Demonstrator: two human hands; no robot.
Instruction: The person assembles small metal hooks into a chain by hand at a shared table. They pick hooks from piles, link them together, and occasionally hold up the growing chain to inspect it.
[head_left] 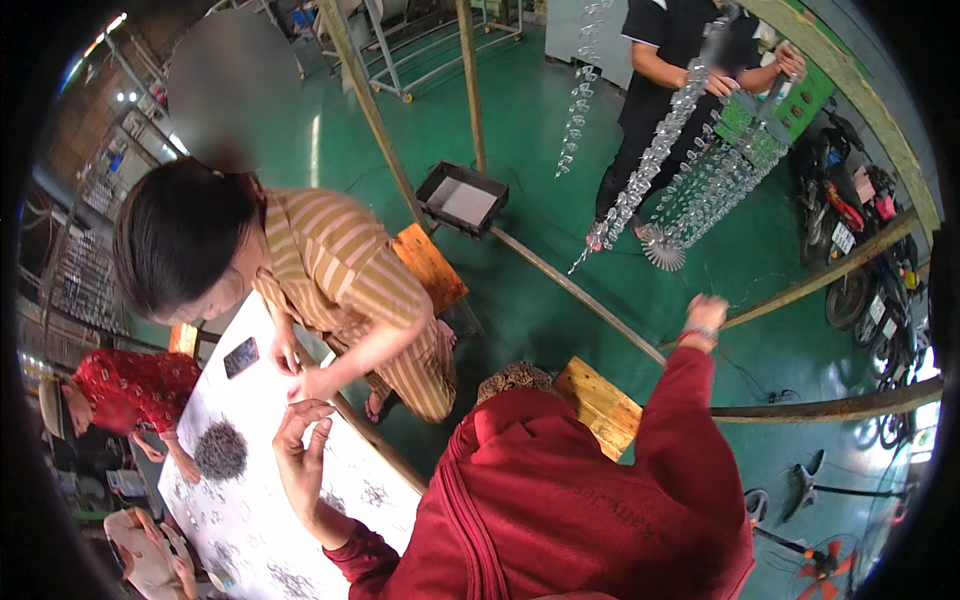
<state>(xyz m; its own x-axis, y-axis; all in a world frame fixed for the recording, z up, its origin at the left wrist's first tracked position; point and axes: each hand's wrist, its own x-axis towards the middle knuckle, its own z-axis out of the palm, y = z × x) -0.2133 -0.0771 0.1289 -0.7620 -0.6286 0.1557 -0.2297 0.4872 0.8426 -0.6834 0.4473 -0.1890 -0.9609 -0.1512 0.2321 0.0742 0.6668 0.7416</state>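
My left hand (305,460) is raised over the edge of the white table (235,525), thumb and fingers drawn together in a pinch. Whatever they hold is too small to make out. Out to the right, my right hand (706,315) is lifted above the green floor with its fingers curled closed; their contents are hidden. Small dark wiry pieces (290,580) lie scattered on the table, and a dense grey heap (220,450) of them sits farther left. Just beyond my left hand are the hands (300,372) of a co-worker in striped clothes.
A phone (241,357) lies on the table. Wooden stools (600,405) and a black crate (462,198) stand on the floor between wooden beams (580,295). At the far right a standing person holds clear beaded strands (670,150). Motorbikes (850,215) and a fan (825,565) line the right side.
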